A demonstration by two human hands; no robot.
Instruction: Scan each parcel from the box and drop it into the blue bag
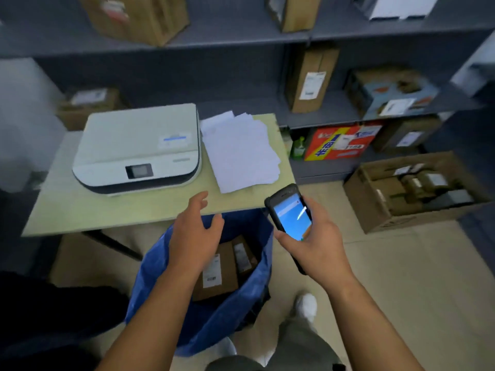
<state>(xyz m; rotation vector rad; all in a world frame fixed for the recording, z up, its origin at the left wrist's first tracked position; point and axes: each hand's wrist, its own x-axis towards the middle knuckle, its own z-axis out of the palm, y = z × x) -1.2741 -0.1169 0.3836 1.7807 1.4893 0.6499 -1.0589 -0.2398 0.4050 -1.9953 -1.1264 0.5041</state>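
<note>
Below, the spread left hand (194, 232) half-hides parcels (223, 266) in the blue bag (158, 295); the right hand (320, 247) grips the scanner (290, 214).

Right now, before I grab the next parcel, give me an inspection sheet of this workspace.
Surface: pale green table carrying a white printer.
Job's things: blue bag open on the floor with two labelled brown parcels inside; cardboard box of more parcels on the floor to the right.
Clutter: loose papers beside the printer.
Hands: left hand open above the bag, holding nothing; right hand grips the handheld scanner, fingers curled round it, screen lit.
Cables: nothing seen.
Surroundings: grey shelves stacked with cartons behind the table.
</note>
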